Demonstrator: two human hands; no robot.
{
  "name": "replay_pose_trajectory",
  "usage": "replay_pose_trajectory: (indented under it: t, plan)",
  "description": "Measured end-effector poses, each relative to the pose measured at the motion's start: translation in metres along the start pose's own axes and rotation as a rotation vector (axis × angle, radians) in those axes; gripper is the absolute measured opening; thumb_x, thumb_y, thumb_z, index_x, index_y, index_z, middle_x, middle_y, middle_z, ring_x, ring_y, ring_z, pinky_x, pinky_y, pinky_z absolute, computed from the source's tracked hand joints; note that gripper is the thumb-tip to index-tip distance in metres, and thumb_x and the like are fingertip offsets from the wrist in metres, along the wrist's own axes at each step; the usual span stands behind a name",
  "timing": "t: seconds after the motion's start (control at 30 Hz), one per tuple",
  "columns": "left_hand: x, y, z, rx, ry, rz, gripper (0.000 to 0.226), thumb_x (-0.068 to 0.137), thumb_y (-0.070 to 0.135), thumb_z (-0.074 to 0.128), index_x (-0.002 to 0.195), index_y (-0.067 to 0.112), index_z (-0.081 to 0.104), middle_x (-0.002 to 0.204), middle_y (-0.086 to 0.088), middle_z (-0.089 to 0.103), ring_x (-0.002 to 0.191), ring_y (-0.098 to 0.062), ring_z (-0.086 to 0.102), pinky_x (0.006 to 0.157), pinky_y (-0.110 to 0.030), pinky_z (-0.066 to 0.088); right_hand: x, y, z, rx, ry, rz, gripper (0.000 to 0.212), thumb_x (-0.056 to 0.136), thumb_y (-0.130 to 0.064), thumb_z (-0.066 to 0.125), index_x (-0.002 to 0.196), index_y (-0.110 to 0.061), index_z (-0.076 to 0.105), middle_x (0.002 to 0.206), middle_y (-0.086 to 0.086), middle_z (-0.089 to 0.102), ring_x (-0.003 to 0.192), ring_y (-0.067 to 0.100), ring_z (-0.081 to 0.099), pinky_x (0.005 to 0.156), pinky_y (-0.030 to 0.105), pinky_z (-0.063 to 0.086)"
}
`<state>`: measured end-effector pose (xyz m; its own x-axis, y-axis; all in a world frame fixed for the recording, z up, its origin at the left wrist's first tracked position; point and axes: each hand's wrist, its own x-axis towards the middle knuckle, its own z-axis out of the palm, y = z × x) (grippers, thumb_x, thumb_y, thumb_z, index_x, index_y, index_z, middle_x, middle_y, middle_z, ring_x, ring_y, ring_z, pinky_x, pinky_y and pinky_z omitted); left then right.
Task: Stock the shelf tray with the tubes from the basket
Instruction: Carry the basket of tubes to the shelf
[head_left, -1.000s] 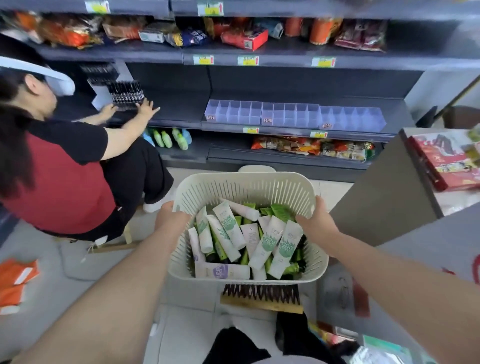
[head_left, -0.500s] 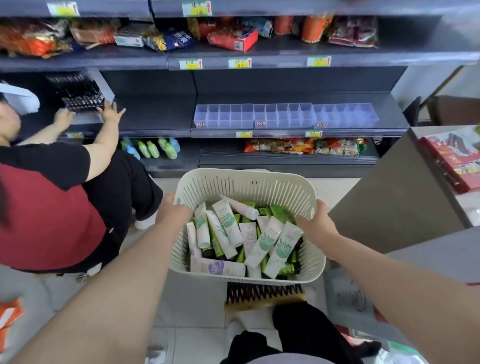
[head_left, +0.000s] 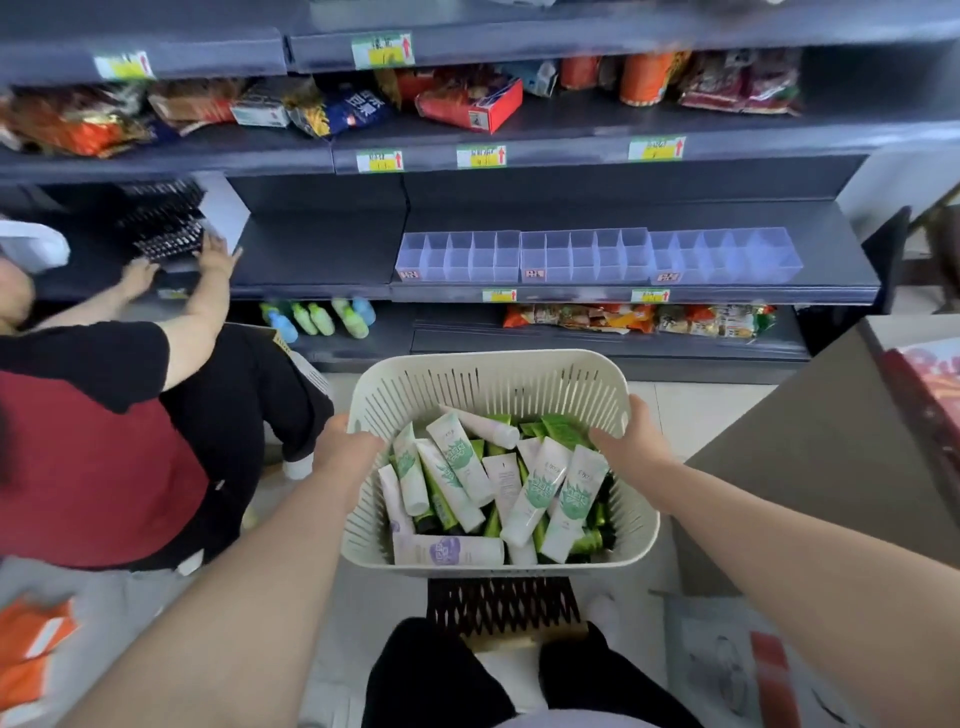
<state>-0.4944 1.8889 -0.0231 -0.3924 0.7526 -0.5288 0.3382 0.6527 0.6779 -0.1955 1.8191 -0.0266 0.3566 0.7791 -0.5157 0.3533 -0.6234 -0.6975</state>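
The left grip (head_left: 353, 447) and right grip (head_left: 631, 444) clasp the rim of the basket (head_left: 493, 382) at lower centre, whose tubes (head_left: 460, 457) look light, slick and squashy, probably best pinched mid-body, below the unfilled shelf tray (head_left: 587, 257).

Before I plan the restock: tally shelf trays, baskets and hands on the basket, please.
Clear shelf trays: 3
Cream basket: 1
Hands gripping it, left hand and right hand: 2
Total: 6
The tubes lie too piled to count.

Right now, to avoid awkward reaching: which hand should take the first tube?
Likely the right hand: its fingers lie inside the basket over the tubes, and the divided tray extends rightward. The left hand can steady it.
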Motion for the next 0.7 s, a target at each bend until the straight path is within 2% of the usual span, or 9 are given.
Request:
replay_pose_trajectory:
  t: [0.07, 0.17, 0.2, 0.27, 0.33, 0.43, 0.53, 0.63, 0.7]
  plan:
    - [0.008, 0.011, 0.008, 0.007, 0.014, 0.000, 0.049, 0.085, 0.006, 0.057, 0.131, 0.020, 0.050, 0.116, -0.008, 0.061, 0.107, -0.035, 0.058, 0.077, -0.037, 0.046, 0.015, -0.010, -0.008, 0.016, 0.002, -0.007, 0.056, 0.093, -0.019, 0.053, 0.142, -0.019, 0.026, 0.104, 0.002, 0.045, 0.075, 0.015, 0.047, 0.068, 0.033, 0.045]
    - [0.022, 0.026, 0.021, 0.005, 0.022, 0.002, 0.047, 0.086, 0.004, 0.057, 0.130, 0.020, 0.052, 0.116, -0.011, 0.061, 0.112, -0.038, 0.057, 0.090, -0.047, 0.050, 0.038, -0.022, -0.013, 0.004, 0.008, -0.020, 0.056, 0.094, -0.019, 0.053, 0.142, -0.019, 0.026, 0.111, 0.006, 0.046, 0.085, 0.022, 0.049, 0.075, 0.037, 0.045]
    - [0.029, 0.031, 0.025, 0.007, 0.021, -0.001, 0.047, 0.086, 0.004, 0.057, 0.130, 0.021, 0.052, 0.116, -0.011, 0.061, 0.112, -0.038, 0.058, 0.091, -0.048, 0.049, 0.046, -0.025, -0.013, 0.005, 0.010, -0.011, 0.057, 0.094, -0.020, 0.053, 0.143, -0.020, 0.024, 0.113, 0.006, 0.046, 0.087, 0.025, 0.050, 0.076, 0.038, 0.045]
    - [0.051, 0.041, 0.034, -0.007, 0.011, 0.003, 0.048, 0.087, 0.004, 0.057, 0.131, 0.021, 0.052, 0.111, -0.009, 0.061, 0.102, -0.034, 0.060, 0.085, -0.042, 0.051, 0.066, -0.031, -0.010, -0.001, 0.020, 0.003, 0.063, 0.094, -0.023, 0.053, 0.146, -0.021, 0.019, 0.118, 0.008, 0.047, 0.087, 0.025, 0.053, 0.075, 0.038, 0.047]
    - [0.081, 0.049, 0.042, -0.004, -0.014, 0.012, 0.047, 0.086, 0.005, 0.057, 0.130, 0.021, 0.052, 0.105, -0.007, 0.061, 0.090, -0.029, 0.058, 0.076, -0.036, 0.049, 0.088, -0.038, -0.001, -0.010, 0.043, 0.025, 0.066, 0.093, -0.025, 0.054, 0.147, -0.023, 0.017, 0.123, 0.011, 0.050, 0.083, 0.024, 0.055, 0.073, 0.039, 0.050]
    - [0.128, 0.060, 0.049, 0.028, -0.073, 0.002, 0.044, 0.085, 0.008, 0.057, 0.126, 0.022, 0.052, 0.100, -0.005, 0.060, 0.080, -0.025, 0.054, 0.069, -0.033, 0.044, 0.113, -0.049, 0.017, -0.005, 0.070, 0.076, 0.064, 0.094, -0.025, 0.055, 0.146, -0.023, 0.018, 0.119, 0.013, 0.051, 0.075, 0.020, 0.053, 0.066, 0.036, 0.049]
    - [0.177, 0.071, 0.054, 0.052, -0.138, 0.012, 0.040, 0.085, 0.014, 0.059, 0.122, 0.024, 0.051, 0.104, -0.001, 0.060, 0.084, -0.023, 0.057, 0.072, -0.033, 0.046, 0.135, -0.064, 0.040, -0.018, 0.121, 0.106, 0.062, 0.094, -0.026, 0.055, 0.145, -0.020, 0.019, 0.106, 0.008, 0.049, 0.068, 0.015, 0.052, 0.058, 0.032, 0.046]
    - [0.213, 0.083, 0.057, 0.083, -0.169, 0.024, 0.047, 0.084, 0.011, 0.059, 0.128, 0.024, 0.048, 0.108, -0.001, 0.062, 0.087, -0.021, 0.058, 0.074, -0.034, 0.049, 0.158, -0.078, 0.057, 0.013, 0.170, 0.139, 0.064, 0.093, -0.028, 0.058, 0.144, -0.021, 0.020, 0.109, 0.008, 0.052, 0.065, 0.013, 0.051, 0.058, 0.031, 0.048]
    - [0.233, 0.089, 0.060, 0.112, -0.166, 0.009, 0.051, 0.087, 0.010, 0.059, 0.133, 0.024, 0.043, 0.106, 0.003, 0.058, 0.086, -0.021, 0.055, 0.074, -0.033, 0.046, 0.171, -0.083, 0.066, 0.008, 0.172, 0.158, 0.063, 0.093, -0.030, 0.057, 0.143, -0.023, 0.019, 0.105, 0.009, 0.057, 0.062, 0.016, 0.054, 0.048, 0.027, 0.044]
